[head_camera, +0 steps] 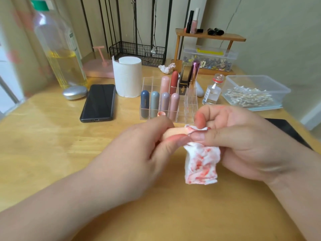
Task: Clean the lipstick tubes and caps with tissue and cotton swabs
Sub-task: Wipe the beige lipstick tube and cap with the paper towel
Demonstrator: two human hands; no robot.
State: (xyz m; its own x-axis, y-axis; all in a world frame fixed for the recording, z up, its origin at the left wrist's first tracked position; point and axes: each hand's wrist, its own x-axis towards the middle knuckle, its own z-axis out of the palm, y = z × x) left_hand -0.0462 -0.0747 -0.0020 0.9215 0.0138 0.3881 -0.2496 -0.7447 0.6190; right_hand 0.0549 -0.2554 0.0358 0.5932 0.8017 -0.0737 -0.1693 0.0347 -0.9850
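Six round-topped lipsticks (155,103) stand in one clear rack (191,106). There is one phone (99,103), one tissue roll (127,79), one swab box (234,82), one big bottle (59,49) and one small bottle (212,93).

Soft even daylight; bottle (57,44) at left blurred, edges bowed by wide-angle lens

Pale wood table (43,153), glossy, with glare toward left edge. Behind: plain beige wall (278,32). Against wall, black metal rack (135,23) with thin upright bars and wire basket (137,52) at base. Right of rack, small wood shelf (212,37) on slanted legs, standing on table. Lit softly, evenly; faint shadows only. Low at far right, pale strip (311,117) past table edge: floor or skirting, not determinable.
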